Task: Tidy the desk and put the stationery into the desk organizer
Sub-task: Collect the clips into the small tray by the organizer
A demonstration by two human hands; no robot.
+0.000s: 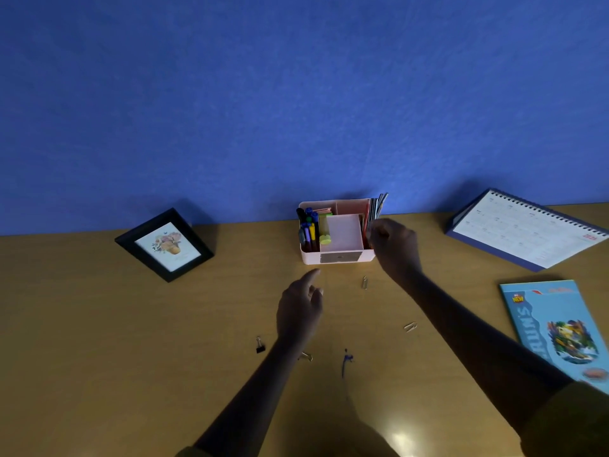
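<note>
Pink and made of plastic, the organizer stands at the back of the wooden desk and is already well filled. Pens stand in its left compartment, a yellow-green highlighter is beside them, and a bundle of cards stands in its right compartment. I judge that the larger part of the task is done.

What is left is small. One paper clip lies just in front of the organizer. A second paper clip lies farther in front and to the right. A black binder clip lies well in front and to the left. A small blue thing, which I cannot identify, lies well in front. Another clip is partly hidden by the left forearm. A light-blue booklet lies far to the right of the organizer; whether it must also be moved, I cannot say.

The right hand is at the right side of the organizer, its fingers curled on the edge of the cards, and it seems to pinch them, though the light is dim. The left hand hovers in front of the organizer, with the index finger straight toward it and the other fingers loosely bent, holding nothing that I can see. The nearest paper clip lies between the two hands, touching neither.
</note>
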